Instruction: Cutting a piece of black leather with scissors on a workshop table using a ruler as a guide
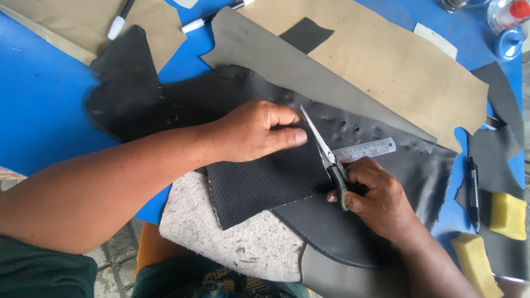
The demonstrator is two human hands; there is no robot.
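The left hand lies palm down with fingers straight and pressed flat, its bare forearm reaching in from the near left, while the right hand is curled into a closed grip, knuckles up, its wrist and forearm entering from the near right.

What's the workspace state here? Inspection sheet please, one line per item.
Surface: blue table top, largely covered by sheets.
Job's things: black perforated leather piece lying on a pale grey fibrous board; steel scissors open at its right edge.
Clutter: steel ruler, tan sheet, two yellow sponges, black pen, white markers.
Grippers: left hand presses the piece flat; right hand has its fingers on the scissor handles.
Cables: nothing seen.
Surroundings: paved floor below the table edge.
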